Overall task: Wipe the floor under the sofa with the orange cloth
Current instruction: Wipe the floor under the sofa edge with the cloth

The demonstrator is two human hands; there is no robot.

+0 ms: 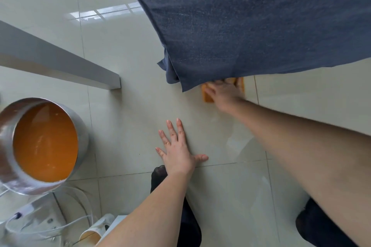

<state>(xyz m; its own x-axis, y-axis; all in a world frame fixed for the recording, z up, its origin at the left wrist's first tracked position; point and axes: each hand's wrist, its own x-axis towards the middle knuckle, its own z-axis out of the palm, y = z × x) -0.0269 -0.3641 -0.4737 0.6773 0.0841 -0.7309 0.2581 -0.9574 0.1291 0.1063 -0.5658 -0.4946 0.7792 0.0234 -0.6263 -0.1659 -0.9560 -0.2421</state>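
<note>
Right hand [224, 94] pressed flat on the orange cloth [207, 97], palm down, fingers reaching forward under the hem of the dark blue sofa cover [241, 36], so the fingertips sit hidden and how far the grip spreads cannot be told; clearly pressing, not pinching. Cloth lying on the pale tiled floor [130, 106] right at the sofa's edge, mostly beneath the palm, an orange strip showing to the left of the grip and a sliver ahead of it. Held flat like this probably to slide the cloth under the low cover without bunching it. Left hand [178, 152] planted nearer the body and well apart from the cloth, fingers splayed wide on bare tile, holding nothing; most likely a prop for weight while leaning forward on the dark-clad knees [158, 174]. Far left of both hands, a steel basin [82, 136] of orange-tinted water, near enough for rinsing yet clear of the wiping path. Beyond the left hand, a grey ledge [60, 62] running across the floor. Wiping apparently at the edge only, deeper floor under the sofa not yet reached.
</note>
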